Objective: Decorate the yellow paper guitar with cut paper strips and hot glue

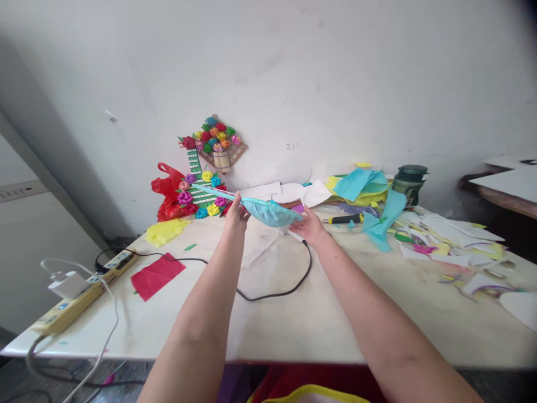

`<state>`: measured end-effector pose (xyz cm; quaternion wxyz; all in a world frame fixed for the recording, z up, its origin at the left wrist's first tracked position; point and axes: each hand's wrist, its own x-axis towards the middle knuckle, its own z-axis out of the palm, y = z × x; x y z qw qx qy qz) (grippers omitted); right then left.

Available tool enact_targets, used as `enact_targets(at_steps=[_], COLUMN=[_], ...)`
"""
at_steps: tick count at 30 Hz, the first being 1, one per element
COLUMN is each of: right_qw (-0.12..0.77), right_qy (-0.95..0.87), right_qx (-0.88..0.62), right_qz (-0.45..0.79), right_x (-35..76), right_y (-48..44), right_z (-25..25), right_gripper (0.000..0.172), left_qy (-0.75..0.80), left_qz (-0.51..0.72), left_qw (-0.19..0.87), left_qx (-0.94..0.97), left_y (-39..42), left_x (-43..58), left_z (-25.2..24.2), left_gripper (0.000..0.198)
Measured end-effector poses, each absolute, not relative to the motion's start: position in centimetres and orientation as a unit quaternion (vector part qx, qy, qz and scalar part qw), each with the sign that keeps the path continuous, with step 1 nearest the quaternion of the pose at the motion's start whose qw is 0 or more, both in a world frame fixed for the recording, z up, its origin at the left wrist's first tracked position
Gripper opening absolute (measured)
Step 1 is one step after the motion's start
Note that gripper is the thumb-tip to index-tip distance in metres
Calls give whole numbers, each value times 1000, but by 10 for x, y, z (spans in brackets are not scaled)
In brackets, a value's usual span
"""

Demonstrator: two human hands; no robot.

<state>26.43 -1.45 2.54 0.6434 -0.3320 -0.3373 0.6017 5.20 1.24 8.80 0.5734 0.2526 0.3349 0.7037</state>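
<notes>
Both arms reach forward over a pale table [293,319]. My left hand [235,217] is closed in a pinch on the left end of a light blue paper piece [268,212], which trails a thin strip to the left. My right hand [309,226] grips the right end of the same blue piece, fingers curled under it. The paper hangs a little above the tabletop, in front of a craft of colourful paper flowers on stick frames [205,168] leaning on the wall.
A black cable [277,291] loops across the table below my hands. A power strip [79,296] with a white charger lies at the left edge, near a red sheet [157,275]. Paper scraps [440,235], a yellow-handled tool [344,219] and a dark jar [410,180] crowd the right.
</notes>
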Motion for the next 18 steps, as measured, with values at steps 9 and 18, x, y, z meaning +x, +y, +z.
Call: enact_targets(at_steps=[9,18], right_qw=[634,649], right_qy=[-226,-194], right_qx=[-314,-288], right_qz=[670,678], right_x=[255,250], right_y=[-22,-25], right_z=[36,38], right_gripper=[24,11], left_qy=[319,331], left_qz=[704,695], left_qw=[581,556], left_qx=[255,314], left_y=[8,6], left_x=[63,61], left_z=[90,90], left_gripper=[35,40])
